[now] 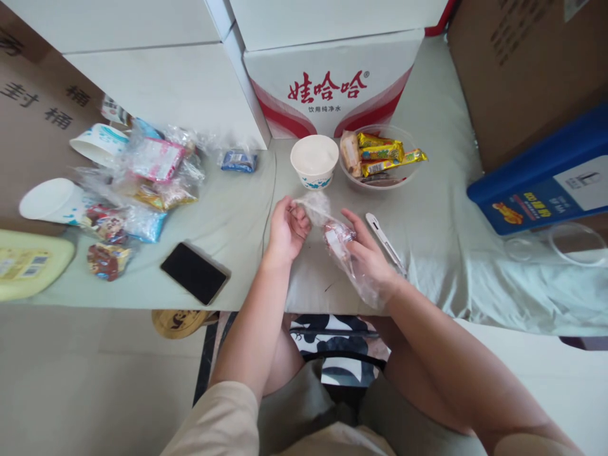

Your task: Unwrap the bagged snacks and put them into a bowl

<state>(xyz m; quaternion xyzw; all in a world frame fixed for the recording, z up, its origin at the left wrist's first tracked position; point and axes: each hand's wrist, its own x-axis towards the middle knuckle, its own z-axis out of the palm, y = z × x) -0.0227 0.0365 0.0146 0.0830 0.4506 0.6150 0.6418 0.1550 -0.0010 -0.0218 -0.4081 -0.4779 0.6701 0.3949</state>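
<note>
A person holds a clear bag [352,273] over the near middle of the bench [251,253], the left hand's [289,229] fingers pinching its crumpled far end while the right hand [368,250] grips a wrapped packet [338,235] seemingly inside, apparently steadying both ends. A paper bowl [315,163] stands just beyond, perhaps for easy reach. Some right fingers are hidden behind the packet, whose label is unreadable; one sleeve [223,411] is cut off at the near edge.

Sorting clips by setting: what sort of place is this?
Probably a room in a home, though a small storeroom can't be ruled out: a cloth-covered surface serves as the worktop, stacked cartons stand behind it, and a phone lies among packaged snacks.
</note>
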